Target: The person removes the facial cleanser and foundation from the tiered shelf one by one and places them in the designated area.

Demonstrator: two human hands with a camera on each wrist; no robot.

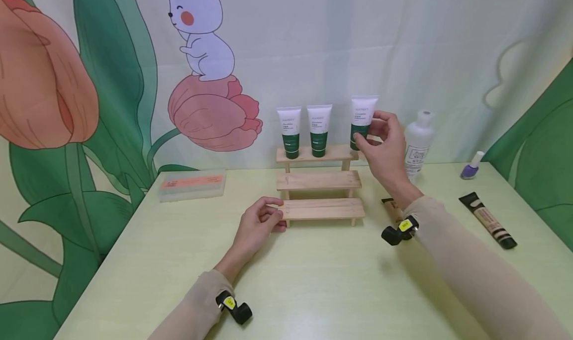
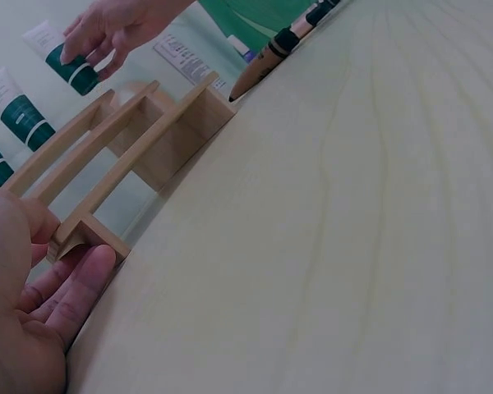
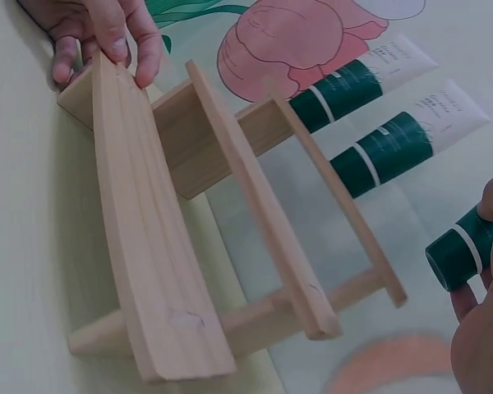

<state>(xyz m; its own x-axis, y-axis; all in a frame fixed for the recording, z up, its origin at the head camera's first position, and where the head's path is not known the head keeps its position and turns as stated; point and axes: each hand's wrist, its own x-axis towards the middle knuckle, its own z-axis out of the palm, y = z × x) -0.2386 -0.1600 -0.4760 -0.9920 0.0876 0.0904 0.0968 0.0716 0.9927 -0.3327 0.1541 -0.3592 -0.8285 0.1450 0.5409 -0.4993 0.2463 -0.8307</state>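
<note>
A three-step wooden display rack [image 1: 320, 180] stands near the back of the table. My left hand [image 1: 259, 225] grips the left end of its lowest step, thumb and fingers around the board's edge in the left wrist view. Two white-and-green cosmetic tubes [image 1: 291, 131] [image 1: 319, 130] stand cap down on the top step, at its left and middle. With my right hand [image 1: 387, 146] I pinch a third matching tube [image 1: 363, 112] by its green lower part. It is upright, just above and beside the top step's right end, its cap apart from the wood in the right wrist view.
Behind my right hand stands a white bottle [image 1: 417, 148]. A purple nail polish bottle [image 1: 470, 168] and a brown-and-black tube [image 1: 488, 220] are at the right. Another brown tube [image 1: 392, 209] lies partly under my right wrist. A flat clear case [image 1: 192, 185] lies back left.
</note>
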